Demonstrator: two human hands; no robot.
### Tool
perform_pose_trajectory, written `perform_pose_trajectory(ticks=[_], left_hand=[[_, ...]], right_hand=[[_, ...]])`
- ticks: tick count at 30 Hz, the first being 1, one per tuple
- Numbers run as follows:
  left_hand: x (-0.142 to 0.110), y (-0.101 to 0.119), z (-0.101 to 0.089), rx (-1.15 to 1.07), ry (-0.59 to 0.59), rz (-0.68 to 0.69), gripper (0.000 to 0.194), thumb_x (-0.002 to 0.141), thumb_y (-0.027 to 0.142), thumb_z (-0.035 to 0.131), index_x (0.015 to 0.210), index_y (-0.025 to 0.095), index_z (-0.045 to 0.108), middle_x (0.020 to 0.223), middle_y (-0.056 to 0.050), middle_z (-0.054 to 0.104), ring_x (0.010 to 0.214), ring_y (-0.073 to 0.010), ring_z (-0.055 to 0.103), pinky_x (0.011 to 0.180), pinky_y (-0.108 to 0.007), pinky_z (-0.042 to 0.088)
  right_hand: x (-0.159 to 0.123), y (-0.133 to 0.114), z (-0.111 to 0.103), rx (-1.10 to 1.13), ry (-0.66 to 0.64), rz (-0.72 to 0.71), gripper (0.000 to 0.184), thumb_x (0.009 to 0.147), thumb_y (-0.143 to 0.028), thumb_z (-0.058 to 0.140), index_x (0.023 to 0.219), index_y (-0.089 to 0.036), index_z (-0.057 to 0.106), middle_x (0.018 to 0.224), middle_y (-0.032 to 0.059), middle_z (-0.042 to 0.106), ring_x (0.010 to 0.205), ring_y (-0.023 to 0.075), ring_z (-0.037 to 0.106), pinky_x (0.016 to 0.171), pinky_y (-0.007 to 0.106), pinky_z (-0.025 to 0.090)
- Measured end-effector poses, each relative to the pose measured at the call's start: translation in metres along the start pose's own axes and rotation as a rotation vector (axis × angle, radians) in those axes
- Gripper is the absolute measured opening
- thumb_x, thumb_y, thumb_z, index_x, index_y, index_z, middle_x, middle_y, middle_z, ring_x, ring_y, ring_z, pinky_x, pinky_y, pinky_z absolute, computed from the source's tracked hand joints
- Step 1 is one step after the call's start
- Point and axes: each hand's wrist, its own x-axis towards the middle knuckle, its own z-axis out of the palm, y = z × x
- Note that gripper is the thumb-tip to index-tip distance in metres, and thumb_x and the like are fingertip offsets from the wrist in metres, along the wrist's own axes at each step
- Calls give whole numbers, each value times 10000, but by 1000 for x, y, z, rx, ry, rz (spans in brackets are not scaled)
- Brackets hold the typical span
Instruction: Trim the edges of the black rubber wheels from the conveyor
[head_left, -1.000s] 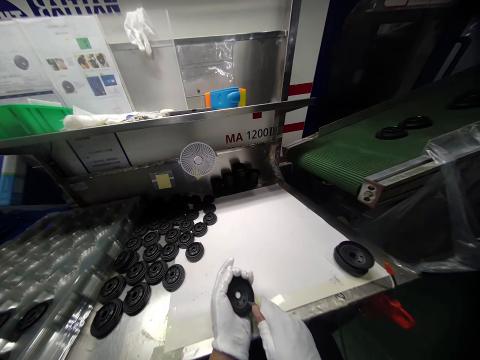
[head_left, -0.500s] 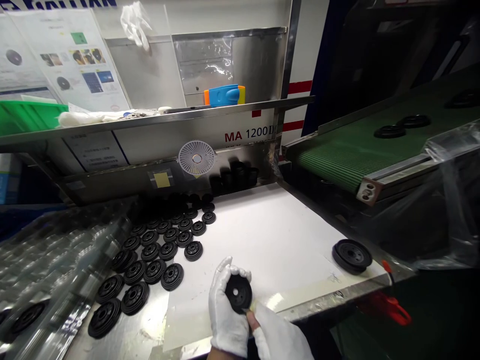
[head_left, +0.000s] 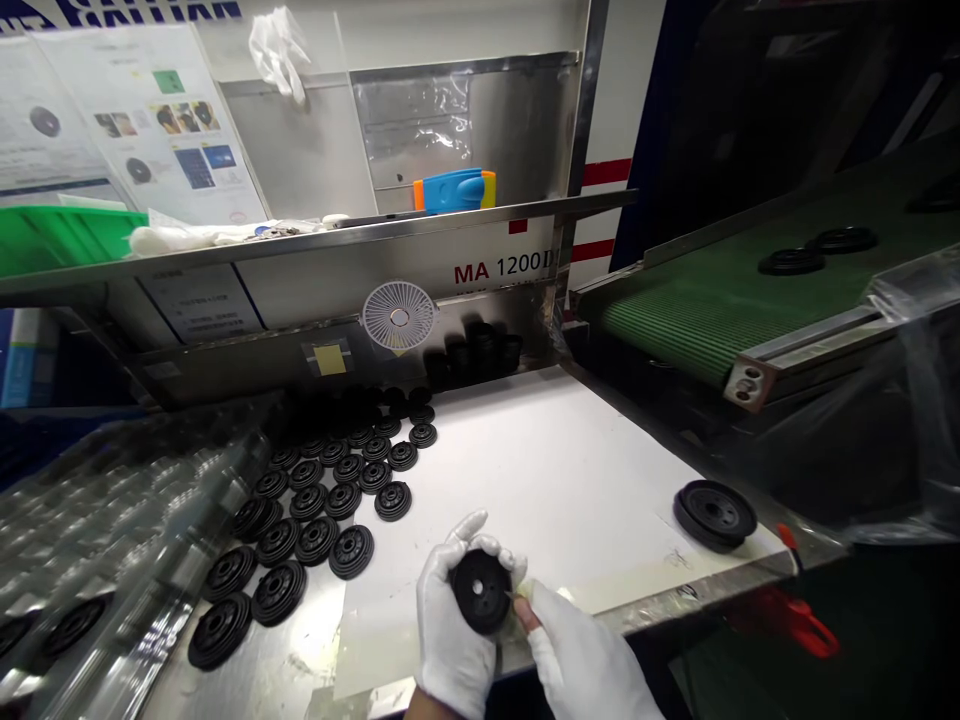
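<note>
My left hand [head_left: 450,625], in a white glove, is shut around a black moulded rubber pulley-shaped part [head_left: 481,591] with a central hole. My right hand [head_left: 581,660], also gloved, pinches a small pale trimming tool [head_left: 523,597], and its thin tip touches the part's face near the rim. Beyond my hands, several similar black ribbed parts [head_left: 351,552] lie in rows on the steel table, to the left of a white sheet [head_left: 540,470]. A larger black part [head_left: 715,515] sits at the sheet's right corner, out of reach of both hands.
A green conveyor belt [head_left: 720,300] carrying black parts runs at the right. Clear plastic film [head_left: 112,520] lies at the left. A steel shelf [head_left: 315,238] holding a green bin crosses above, with a small fan [head_left: 399,317] and stacked black parts beneath it.
My hands and the held part sit slightly further right and the right hand has shifted a little along the part. The parts on the table have not moved apart from small shifts of the view.
</note>
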Motion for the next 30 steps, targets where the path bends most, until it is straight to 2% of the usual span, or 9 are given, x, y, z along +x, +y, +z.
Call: perform_pose_trajectory(ticks=[3,8,12,14,18,22,26,27,30], left_hand=[[3,-3,0,-8,17,52,178,719,200,590,884,140,619,623,-8,547,578,-121,523,655,-308,476],[4,-7,1,-24,21,143,161,720,174,595,879,155,615,648,2,540,621,-117,534,733,-319,468],[-2,-2,0,24,-42,-26,326,717,207,527,1023,111,585,784,-92,607,757,-226,584,723,-403,468],[-4,-1,-1,37,-64,-83,329,693,201,503,987,87,596,722,-92,600,692,-227,575,663,-403,469],[-3,-3,-1,41,-25,3,211,702,180,546,893,125,615,597,-6,539,568,-138,511,661,-346,463],[1,-7,1,47,-15,78,162,739,226,579,880,153,614,620,11,535,593,-123,512,718,-350,465],[1,-7,3,-11,-4,223,196,750,196,569,937,153,607,682,-10,572,698,-144,556,820,-368,443],[0,-7,3,-9,7,206,229,749,201,562,967,142,602,732,-38,596,748,-169,571,821,-382,445],[-3,-5,2,14,-1,24,308,732,231,521,999,94,592,817,-120,616,790,-249,585,720,-417,474]], right_hand=[[-3,-1,2,-67,12,-22,317,900,-293,240,759,-254,521,616,-19,619,575,168,621,502,268,343],[-9,-11,8,-131,50,-111,227,866,-234,326,725,-254,504,576,-42,623,509,148,614,447,267,301],[-7,-3,4,-87,40,-92,246,876,-253,318,780,-244,545,614,-22,634,553,155,622,475,248,348],[-6,5,2,-63,25,-62,260,882,-262,306,851,-245,564,667,-9,653,611,174,637,507,253,385],[-7,8,0,-80,23,-43,275,886,-260,288,804,-254,551,656,-20,645,589,177,633,497,265,383],[-10,-7,4,-146,55,-96,242,861,-234,313,739,-261,519,575,-43,624,503,166,614,435,280,319],[-10,-15,6,-76,32,-100,260,872,-250,291,762,-277,525,627,-59,640,538,151,628,451,270,332],[-9,-13,5,-72,27,-96,263,872,-250,290,767,-278,529,629,-59,640,541,153,628,454,269,333],[-5,-5,0,-120,36,-85,258,876,-250,301,770,-273,536,606,-49,635,530,168,622,452,272,330]])
